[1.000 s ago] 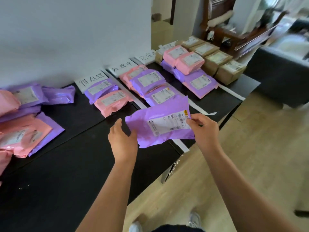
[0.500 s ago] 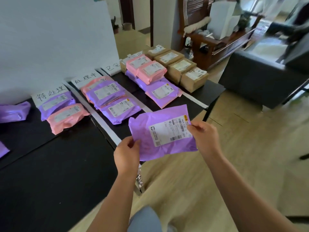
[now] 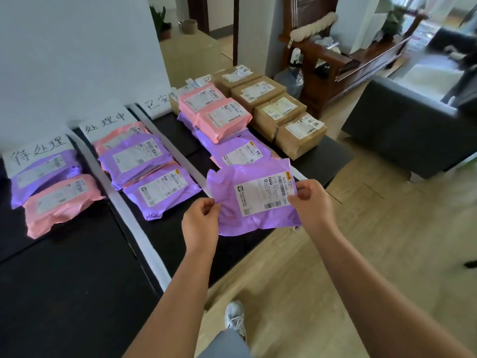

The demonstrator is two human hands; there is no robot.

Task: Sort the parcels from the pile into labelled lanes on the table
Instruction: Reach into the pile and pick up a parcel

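Observation:
I hold a purple parcel (image 3: 247, 200) with a white shipping label face up, above the front of the third lane. My left hand (image 3: 200, 220) pinches its left edge and my right hand (image 3: 311, 200) grips its right edge. On the black table (image 3: 64, 280), white strips (image 3: 134, 223) divide lanes headed by handwritten paper labels (image 3: 36, 151). The first lane holds a purple parcel (image 3: 44, 174) and a pink one (image 3: 60, 200). The second lane holds pink and purple parcels (image 3: 160, 192). The third lane has pink (image 3: 222, 118) and purple parcels (image 3: 240, 153).
Several brown cardboard boxes (image 3: 281, 112) line the table's right side. A wooden bench (image 3: 343, 63) and a grey sofa (image 3: 402, 135) stand beyond the table corner. Wood floor lies to the right, with my shoe (image 3: 235, 316) on it. A white wall backs the table.
My view has swung right along the table, so the unsorted pile at the left has left the frame. The purple parcel in both hands has travelled from the middle lanes to above the third lane.

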